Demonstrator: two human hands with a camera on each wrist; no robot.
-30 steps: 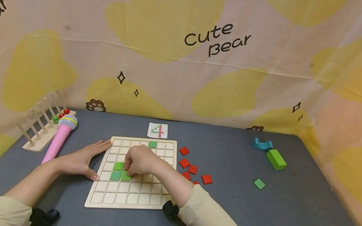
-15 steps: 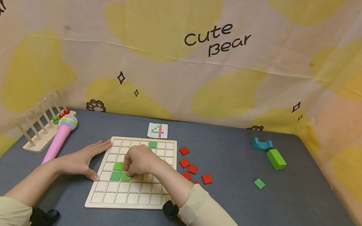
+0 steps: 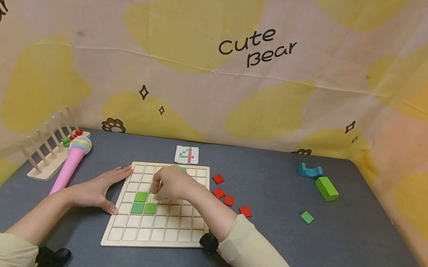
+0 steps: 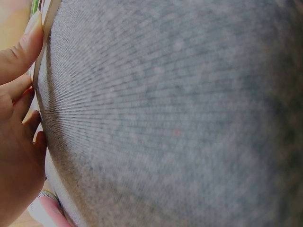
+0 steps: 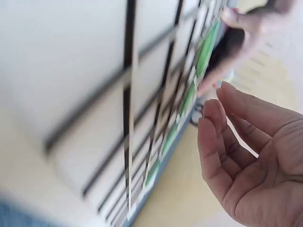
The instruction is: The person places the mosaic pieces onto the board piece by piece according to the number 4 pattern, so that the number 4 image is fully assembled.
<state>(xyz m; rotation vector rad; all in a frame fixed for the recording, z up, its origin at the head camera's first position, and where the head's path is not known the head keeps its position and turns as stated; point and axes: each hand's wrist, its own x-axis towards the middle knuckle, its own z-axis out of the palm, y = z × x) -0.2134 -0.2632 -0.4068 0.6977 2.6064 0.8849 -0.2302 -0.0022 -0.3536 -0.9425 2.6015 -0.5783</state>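
Observation:
A wooden grid board (image 3: 180, 234) lies on the grey table. Three green tiles (image 3: 140, 197) form an L in its left cells, and a further green tile at the top row is mostly hidden behind my right hand (image 3: 162, 186). That hand hovers over the board's upper middle with fingers loosely bent. The right wrist view shows the right hand (image 5: 236, 142) empty above the blurred grid and a green tile (image 5: 207, 47). My left hand (image 3: 102, 189) lies flat against the board's left edge; the fingers (image 4: 16, 61) show beside the grey cloth.
Several red tiles (image 3: 228, 200) lie right of the board, a loose green tile (image 3: 306, 217) farther right. A green block (image 3: 326, 188) and blue arch (image 3: 310, 170) sit at back right. A pattern card (image 3: 187, 154), pink microphone (image 3: 71, 161) and wooden peg rack (image 3: 45, 150) also stand around.
My right hand has lifted off the green tile in the lower row and moved up and away over the board; that tile stays in its cell. The left hand has not moved.

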